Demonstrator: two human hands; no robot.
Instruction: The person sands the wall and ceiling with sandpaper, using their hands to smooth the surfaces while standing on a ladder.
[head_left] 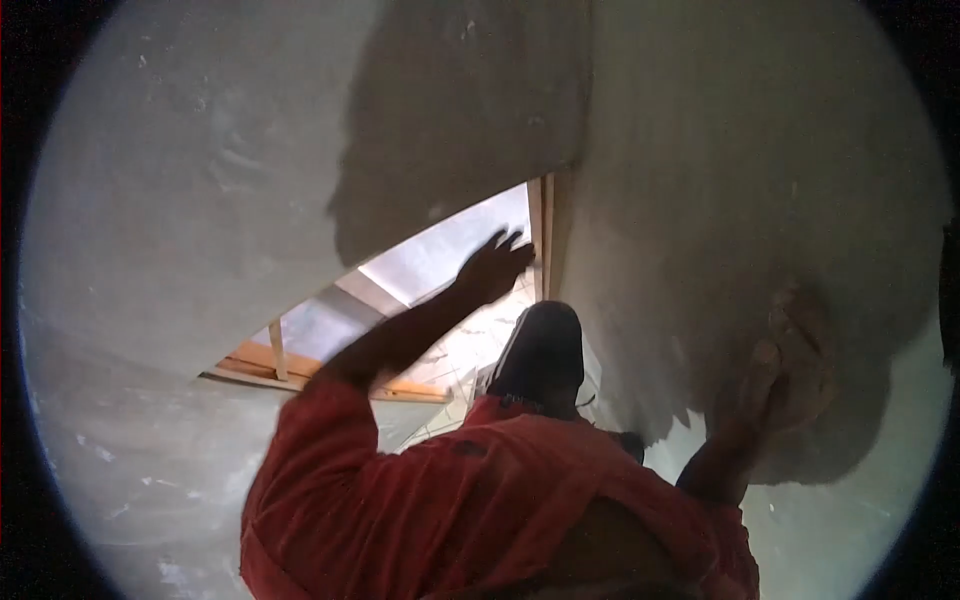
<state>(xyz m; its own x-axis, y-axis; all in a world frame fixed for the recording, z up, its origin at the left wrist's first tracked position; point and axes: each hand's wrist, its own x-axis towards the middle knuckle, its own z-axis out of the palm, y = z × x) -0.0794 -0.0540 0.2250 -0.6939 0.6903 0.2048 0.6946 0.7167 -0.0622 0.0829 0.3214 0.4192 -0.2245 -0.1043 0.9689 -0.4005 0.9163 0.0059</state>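
Observation:
My left hand reaches out in front of the bright opening, fingers spread and holding nothing. Its fingertips come close to the wooden frame in this view. At the right, my right hand is closed, thumb bent, around a brownish, rounded thing that I cannot make out. That hand overlaps a dark, damp-looking patch on the grey wall. The patch has a ragged edge on its left side. Red sleeves cover both upper arms.
Another dark patch with an uneven edge spreads over the upper wall. Through the opening, a pale tiled floor and orange-brown wood show. A dark, rounded shape with a pale stripe rises below my left hand.

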